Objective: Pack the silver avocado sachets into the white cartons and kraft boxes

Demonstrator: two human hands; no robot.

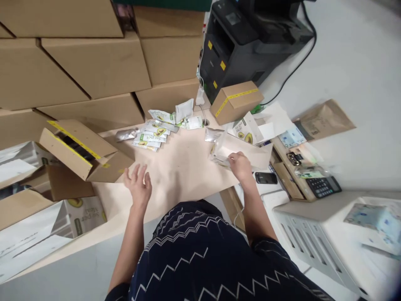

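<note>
My left hand (138, 184) is above the table with its fingers spread and nothing in it. It is nearest to a taped brown cardboard box (108, 167) that lies tilted, with a dark gap along its top. My right hand (240, 166) has its fingers curled at the edge of a clear plastic bag (221, 151), which lies against an open white carton (250, 147). The fingertips are partly hidden. Several white sachets (152, 136) with avocado pictures lie spread between the hands, towards the back. A silvery packet (127, 134) is beside them.
Stacked cardboard boxes (94, 67) form a wall at the back left. A black printer (232, 54) stands at the back right, with a taped box (238, 102) before it. Open printed cartons (83, 215) are at the left. A phone (266, 178) and calculator (322, 187) lie right.
</note>
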